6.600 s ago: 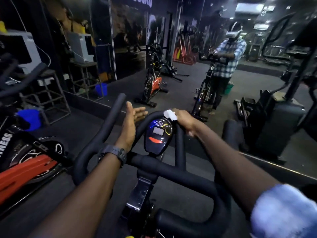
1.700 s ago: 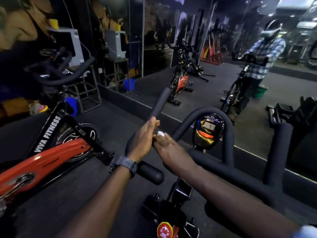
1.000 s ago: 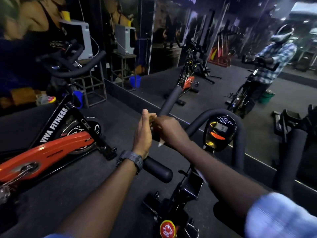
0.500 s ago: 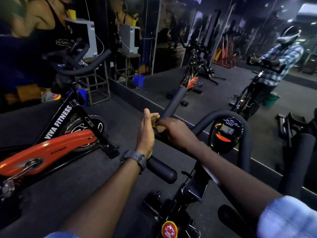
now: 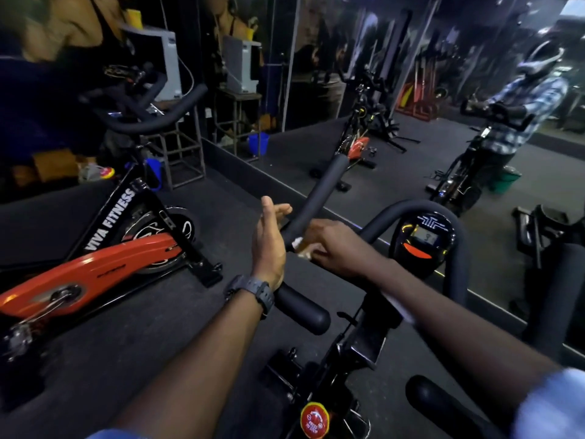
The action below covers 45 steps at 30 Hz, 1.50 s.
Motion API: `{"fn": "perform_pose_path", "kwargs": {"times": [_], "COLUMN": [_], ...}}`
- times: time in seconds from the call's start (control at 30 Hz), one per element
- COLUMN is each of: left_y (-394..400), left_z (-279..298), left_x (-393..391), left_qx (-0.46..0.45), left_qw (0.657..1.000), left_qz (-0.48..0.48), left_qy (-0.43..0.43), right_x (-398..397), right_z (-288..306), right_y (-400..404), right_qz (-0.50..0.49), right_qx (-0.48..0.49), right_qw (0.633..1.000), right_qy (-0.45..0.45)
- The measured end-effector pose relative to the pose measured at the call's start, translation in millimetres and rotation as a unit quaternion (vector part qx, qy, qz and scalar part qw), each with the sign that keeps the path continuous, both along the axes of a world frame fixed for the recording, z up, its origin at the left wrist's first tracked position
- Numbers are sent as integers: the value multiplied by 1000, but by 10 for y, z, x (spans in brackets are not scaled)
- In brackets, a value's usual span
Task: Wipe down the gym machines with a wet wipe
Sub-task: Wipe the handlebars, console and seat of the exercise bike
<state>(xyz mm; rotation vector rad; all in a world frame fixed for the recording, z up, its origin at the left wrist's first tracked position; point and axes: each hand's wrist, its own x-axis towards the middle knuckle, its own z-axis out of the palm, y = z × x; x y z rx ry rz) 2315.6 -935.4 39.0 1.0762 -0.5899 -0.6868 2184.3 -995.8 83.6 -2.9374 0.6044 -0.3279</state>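
Fingers of my right hand (image 5: 335,248) curl over the wet wipe (image 5: 300,245), pressing it onto the left handlebar (image 5: 319,191) of the bike in front of me. My left hand (image 5: 269,239) stands edge-up just beside the bar, fingers straight and relaxed, holding nothing, one watch (image 5: 253,291) at the wrist. I count two bikes on the floor: this one with its console (image 5: 422,237), and one orange bike (image 5: 95,264) at left.
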Motion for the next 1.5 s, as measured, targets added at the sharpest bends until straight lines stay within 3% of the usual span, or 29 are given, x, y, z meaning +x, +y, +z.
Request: {"fn": "perform_pose_path", "kwargs": {"times": [0.1,0.23,0.4,0.53,0.6,0.77,0.8,0.93,1.03,1.1,1.17,1.27,1.33,1.37,1.5], "left_y": [57,75,211,293,327,424,452,493,467,485,513,517,519,530,657], "left_z": [24,41,-33,-109,-139,-189,-186,-126,-102,-103,-121,-146,-133,-117,-112], "left_x": [-21,24,132,188,194,288,296,195,162,199,222,177,136,138,173], "left_qx": [18,69,87,77,75,89,92,95,104,95,85,81,86,88,88], "left_qw": [998,994,994,994,992,989,989,992,991,989,990,993,992,991,990], "left_qz": [55,78,61,38,40,72,62,-13,-24,-34,-39,-39,-38,-40,-64], "left_qy": [-26,-37,-14,64,90,97,95,77,86,111,107,79,86,88,86], "right_x": [15,594,463,602,806,535,490,552,461,203,116,350,509,530,-3], "right_z": [59,-99,-150,-100,-119,-168,-113,-46,-177,-147,-38,-49,-109,-154,-140], "right_y": [-75,-66,120,-130,8,370,232,-225,256,579,556,188,175,270,860], "right_qz": [-47,-168,46,-96,-85,187,186,7,100,192,209,77,-36,-45,100], "right_qx": [1,25,25,-60,-90,-16,-13,-72,15,97,124,41,22,19,81], "right_qw": [999,984,999,993,991,979,979,997,994,976,969,996,998,997,992], "right_qy": [24,-43,8,12,41,81,77,-1,-46,-21,33,-10,-55,-59,-18]}}
